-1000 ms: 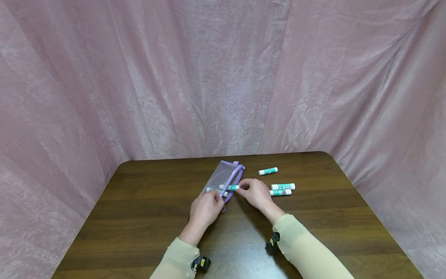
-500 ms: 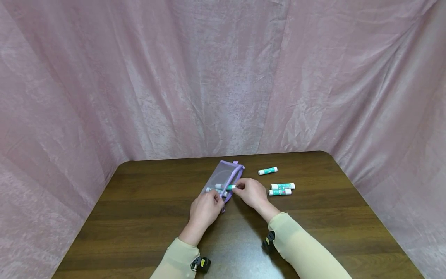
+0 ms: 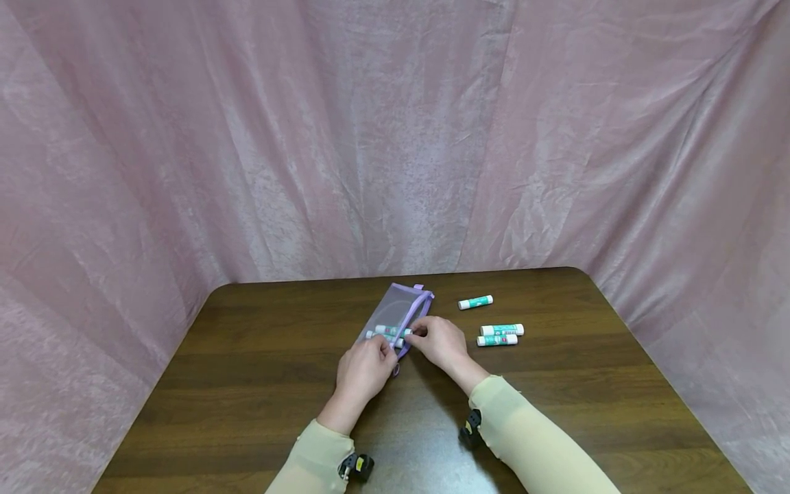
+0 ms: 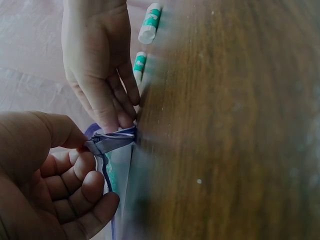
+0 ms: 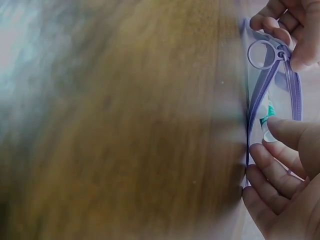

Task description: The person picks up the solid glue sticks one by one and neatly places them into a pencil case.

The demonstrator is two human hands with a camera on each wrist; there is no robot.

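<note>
A purple-trimmed mesh zipper pouch (image 3: 395, 307) lies on the table with its zipped side spread apart toward the right. My left hand (image 3: 363, 370) pinches the pouch's near edge by the zipper end; the zipper slider (image 5: 283, 54) with its ring shows there in the right wrist view. Between thumb and fingers, my right hand (image 3: 441, 342) holds the white end of a green-and-white glue stick (image 3: 390, 331), most of which is inside the pouch. Another glue stick (image 3: 399, 344) lies in the pouch beside it, partly covered by the left hand.
To the right on the brown wooden table (image 3: 555, 412), two glue sticks lie side by side, an upper glue stick (image 3: 502, 330) and a lower glue stick (image 3: 497, 340). A single glue stick (image 3: 475, 302) lies farther back. Behind the table hangs a pink curtain (image 3: 395, 137).
My right hand has moved left, sliding the glue stick deeper through the pouch opening. The left hand keeps its place on the pouch edge.
</note>
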